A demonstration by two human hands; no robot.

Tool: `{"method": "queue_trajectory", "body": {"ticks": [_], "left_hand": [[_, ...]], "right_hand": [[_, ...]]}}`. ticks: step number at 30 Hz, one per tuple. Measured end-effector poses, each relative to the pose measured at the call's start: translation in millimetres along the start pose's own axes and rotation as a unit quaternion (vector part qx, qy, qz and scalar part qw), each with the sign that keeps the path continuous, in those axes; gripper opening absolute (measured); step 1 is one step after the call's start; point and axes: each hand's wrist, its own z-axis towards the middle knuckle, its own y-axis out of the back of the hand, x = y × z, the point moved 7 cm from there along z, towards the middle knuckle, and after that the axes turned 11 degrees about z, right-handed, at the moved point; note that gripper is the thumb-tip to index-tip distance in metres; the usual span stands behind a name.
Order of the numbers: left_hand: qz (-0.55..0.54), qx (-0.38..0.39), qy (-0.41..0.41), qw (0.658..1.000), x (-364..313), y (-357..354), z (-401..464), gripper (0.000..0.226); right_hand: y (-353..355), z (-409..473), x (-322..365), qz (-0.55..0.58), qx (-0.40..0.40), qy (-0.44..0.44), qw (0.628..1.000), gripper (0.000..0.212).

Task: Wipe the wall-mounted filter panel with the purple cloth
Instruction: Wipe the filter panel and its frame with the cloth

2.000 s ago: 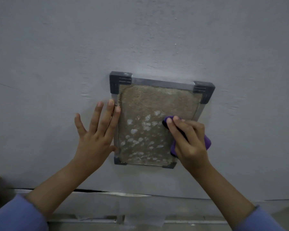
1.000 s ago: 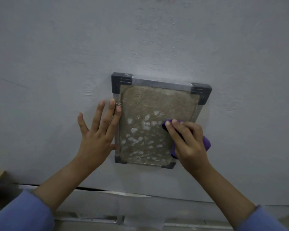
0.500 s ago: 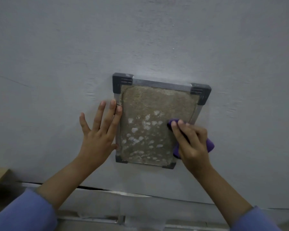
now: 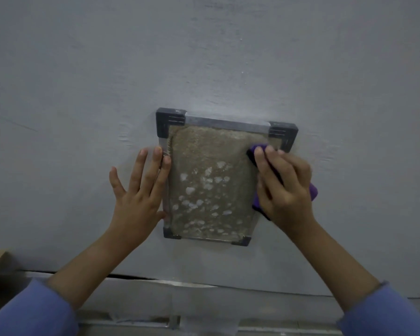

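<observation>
Wiping the panel's right edge

Right hand [image 4: 285, 187] presses cloth [image 4: 312, 191] against panel [image 4: 209, 180]; left hand [image 4: 137, 190], spread, braces its left edge; hard rubbing could dislodge it.

Obstacles we see: left hand [image 4: 136, 190] flat at the filter panel's [image 4: 211, 185] nine o'clock edge; right hand [image 4: 284, 187] with purple cloth [image 4: 312, 191] covering its three o'clock edge. Free: panel centre, wall [image 4: 204, 57] toward twelve o'clock.

Left hand [image 4: 136, 192] flat, fingers spread; right hand [image 4: 285, 190] curled (slightly blurred).
</observation>
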Motion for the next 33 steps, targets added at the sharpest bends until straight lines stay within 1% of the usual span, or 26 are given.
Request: {"method": "queue_trajectory", "body": {"ticks": [3,6,8,14,16,20,22,24,26,29,31,33], "left_hand": [[0.024,-0.005,0.0,1.0,0.2,-1.2,-0.9,0.145],[0.029,-0.019,-0.019,0.999,-0.5,-5.8,-8.3,0.147],[0.024,-0.021,-0.039,0.999,-2.0,-12.2,-15.7,0.148],[0.057,0.022,-0.034,0.998,-4.9,-31.7,-26.6,0.152],[0.063,0.027,-0.03,0.997,-5.1,-33.8,-26.9,0.152],[0.06,0.028,-0.027,0.997,-5.1,-34.4,-27.6,0.151],[0.055,0.028,-0.025,0.998,-4.9,-33.3,-28.0,0.151],[0.053,0.028,-0.026,0.998,-4.9,-32.8,-28.7,0.151],[0.047,0.027,-0.026,0.998,-4.7,-33.7,-29.2,0.15],[0.031,0.023,-0.028,0.999,-5.1,-35.0,-28.7,0.148],[0.021,0.022,-0.024,0.999,-5.7,-36.1,-28.0,0.145],[0.022,0.019,-0.017,0.999,-6.4,-37.1,-27.6,0.144]], "right_hand": [[-9.5,-37.3,9.9,-0.01,0.038,0.008,0.999,0.034],[-16.6,-64.4,13.3,-0.015,0.065,0.007,0.998,0.05],[-21.8,-75.3,14.9,-0.016,0.08,0.006,0.997,0.055],[-27.6,-103.5,18.9,0.014,0.111,0.012,0.994,0.047],[-30.1,-117.5,21.7,0.021,0.133,0.009,0.991,0.041],[-38.1,-143.5,29.0,0.036,0.192,-0.008,0.981,0.038],[-37.7,-147.9,33.3,0.046,0.209,-0.016,0.977,0.035],[-32.5,-146.1,35.6,0.058,0.203,-0.027,0.977,0.034],[-24.3,-136.9,33.5,0.064,0.17,-0.042,0.982,0.036],[-21.1,-120.2,25.4,0.058,0.119,-0.063,0.989,0.031],[-27.7,-117.5,24.8,0.055,0.119,-0.072,0.989,0.031],[-35.3,-125.1,27.7,0.053,0.131,-0.072,0.987,0.037]]}}
